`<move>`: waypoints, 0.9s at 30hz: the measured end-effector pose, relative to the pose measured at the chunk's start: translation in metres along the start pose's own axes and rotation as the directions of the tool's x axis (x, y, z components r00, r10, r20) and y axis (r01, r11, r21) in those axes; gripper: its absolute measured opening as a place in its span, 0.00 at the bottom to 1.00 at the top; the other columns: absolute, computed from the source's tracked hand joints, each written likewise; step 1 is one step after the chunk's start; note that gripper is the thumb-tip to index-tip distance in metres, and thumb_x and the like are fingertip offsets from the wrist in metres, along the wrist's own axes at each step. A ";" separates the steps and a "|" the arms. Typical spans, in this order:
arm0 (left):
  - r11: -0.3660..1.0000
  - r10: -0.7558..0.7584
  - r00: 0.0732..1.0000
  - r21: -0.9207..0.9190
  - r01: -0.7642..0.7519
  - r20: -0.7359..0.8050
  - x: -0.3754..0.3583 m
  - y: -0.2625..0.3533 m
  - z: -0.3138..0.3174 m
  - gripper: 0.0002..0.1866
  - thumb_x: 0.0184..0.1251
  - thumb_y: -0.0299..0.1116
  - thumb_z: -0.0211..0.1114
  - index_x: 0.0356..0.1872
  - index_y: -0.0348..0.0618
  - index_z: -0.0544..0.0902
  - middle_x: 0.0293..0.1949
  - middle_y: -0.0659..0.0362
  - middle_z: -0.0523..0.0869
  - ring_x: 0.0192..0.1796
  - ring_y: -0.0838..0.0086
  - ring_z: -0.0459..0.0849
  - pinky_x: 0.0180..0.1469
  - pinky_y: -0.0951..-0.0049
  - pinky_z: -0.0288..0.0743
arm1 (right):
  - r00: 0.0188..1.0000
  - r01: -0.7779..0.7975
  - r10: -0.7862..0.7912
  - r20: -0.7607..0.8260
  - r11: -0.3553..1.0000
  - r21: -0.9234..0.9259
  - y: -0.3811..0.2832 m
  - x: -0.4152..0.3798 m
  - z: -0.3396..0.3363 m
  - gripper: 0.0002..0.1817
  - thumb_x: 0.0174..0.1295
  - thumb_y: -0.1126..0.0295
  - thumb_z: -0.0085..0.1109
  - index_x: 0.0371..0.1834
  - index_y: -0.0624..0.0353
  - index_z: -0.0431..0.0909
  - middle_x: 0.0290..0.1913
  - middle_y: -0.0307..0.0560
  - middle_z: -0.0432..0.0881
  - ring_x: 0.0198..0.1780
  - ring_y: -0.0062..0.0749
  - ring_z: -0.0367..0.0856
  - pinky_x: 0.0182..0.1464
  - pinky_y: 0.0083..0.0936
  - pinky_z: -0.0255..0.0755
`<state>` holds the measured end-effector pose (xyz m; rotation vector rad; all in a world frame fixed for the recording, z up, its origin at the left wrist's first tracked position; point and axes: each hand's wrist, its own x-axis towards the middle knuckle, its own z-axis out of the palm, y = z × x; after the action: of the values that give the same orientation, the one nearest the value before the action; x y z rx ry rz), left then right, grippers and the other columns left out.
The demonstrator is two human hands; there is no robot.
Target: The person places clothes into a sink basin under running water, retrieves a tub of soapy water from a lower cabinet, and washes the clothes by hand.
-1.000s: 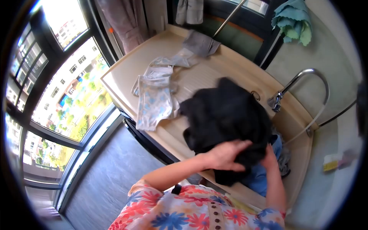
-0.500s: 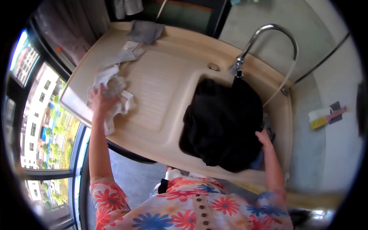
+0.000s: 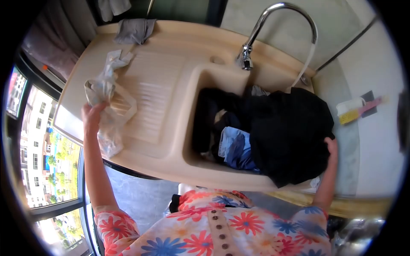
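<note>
Apparently pinches the pale cloth [image 3: 112, 130] at frame left between narrowed fingers of the nearer left hand [image 3: 92, 116], just left of its top-to-bottom long axis, and grips the black garment [image 3: 292, 134] at frame right with the right hand [image 3: 332, 148].

Faucet [image 3: 247, 55] at 1 o'clock: polished metal, mirror-glossy. Bench [image 3: 179, 62]: hard, smooth, semi-gloss, ribbed towards 10 o'clock; exact material unclear. Black garment [image 3: 294, 136] at 3 o'clock: matt cloth, creased. Blue garment [image 3: 238, 149] at 4 o'clock: wrinkled matt cloth. Pale garment [image 3: 112, 121] towards 9 o'clock: thin, crumpled cloth. Grey cloth [image 3: 134, 31] at 11 o'clock: matt. Floor [image 3: 147, 202] at 7 o'clock: smooth, faint sheen.
</note>
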<state>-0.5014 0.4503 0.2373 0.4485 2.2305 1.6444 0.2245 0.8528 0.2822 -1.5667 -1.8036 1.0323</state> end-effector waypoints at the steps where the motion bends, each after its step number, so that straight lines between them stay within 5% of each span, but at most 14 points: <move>1: 0.998 -0.002 0.999 -0.067 0.005 0.036 -0.008 0.013 0.010 0.17 0.45 0.30 0.64 0.38 0.31 0.79 0.28 0.53 0.82 0.27 0.66 0.81 0.32 0.71 0.76 | 0.999 -0.030 0.030 0.024 1.000 0.000 -0.002 -0.002 -0.001 0.22 0.40 0.75 0.49 0.43 0.68 0.76 0.36 0.39 0.78 0.38 0.25 0.75 0.42 0.21 0.69; 7: 0.943 0.112 0.938 -0.333 0.004 0.329 -0.077 0.092 0.107 0.20 0.45 0.27 0.63 0.43 0.28 0.76 0.34 0.53 0.82 0.34 0.70 0.81 0.40 0.73 0.75 | 0.999 -0.037 0.037 0.009 0.999 -0.016 -0.028 -0.011 0.053 0.27 0.42 0.80 0.49 0.53 0.67 0.71 0.41 0.45 0.79 0.43 0.29 0.76 0.48 0.22 0.68; 14: 0.800 0.199 0.732 -0.539 0.262 0.651 -0.143 0.123 0.195 0.21 0.44 0.26 0.65 0.44 0.31 0.75 0.37 0.54 0.82 0.37 0.69 0.82 0.44 0.71 0.76 | 0.993 0.115 -0.108 0.041 0.958 -0.264 -0.022 0.008 0.076 0.36 0.49 0.73 0.59 0.64 0.62 0.58 0.58 0.54 0.69 0.59 0.38 0.67 0.61 0.27 0.59; 17: 0.982 0.161 0.667 -0.184 -0.036 0.728 -0.136 0.079 0.235 0.26 0.46 0.29 0.66 0.50 0.35 0.72 0.37 0.51 0.83 0.38 0.63 0.82 0.43 0.67 0.75 | 0.977 0.211 -0.196 0.087 0.946 -0.245 -0.032 0.005 0.086 0.39 0.49 0.68 0.63 0.65 0.60 0.56 0.63 0.56 0.63 0.63 0.41 0.62 0.63 0.30 0.56; 19: 0.853 0.189 0.729 0.259 -0.454 0.657 -0.143 0.052 0.242 0.32 0.47 0.32 0.67 0.57 0.39 0.67 0.36 0.54 0.80 0.35 0.69 0.80 0.41 0.72 0.74 | 0.973 0.202 -0.162 0.164 0.941 -0.270 -0.053 -0.010 0.108 0.40 0.48 0.66 0.65 0.65 0.59 0.56 0.64 0.55 0.61 0.65 0.42 0.60 0.64 0.32 0.55; 22: 0.783 0.328 0.676 0.211 -0.586 0.659 -0.161 0.041 0.230 0.33 0.46 0.30 0.65 0.59 0.44 0.66 0.42 0.50 0.78 0.42 0.61 0.78 0.45 0.67 0.74 | 0.901 0.421 -0.306 0.307 0.789 -0.448 -0.020 -0.014 0.139 0.44 0.45 0.65 0.65 0.66 0.58 0.53 0.65 0.60 0.56 0.65 0.51 0.57 0.66 0.35 0.53; 27: 0.684 0.494 0.644 0.197 -0.703 0.584 -0.163 0.037 0.200 0.25 0.46 0.28 0.63 0.52 0.45 0.73 0.48 0.51 0.76 0.49 0.57 0.75 0.49 0.64 0.72 | 0.908 0.410 -0.272 0.318 0.731 -0.545 -0.013 -0.007 0.174 0.43 0.47 0.66 0.64 0.67 0.60 0.51 0.66 0.59 0.55 0.65 0.51 0.57 0.65 0.36 0.56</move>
<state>-0.2651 0.5595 0.2300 1.7122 2.0997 1.0664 0.0788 0.8104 0.1954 -1.3794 -2.6467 0.4709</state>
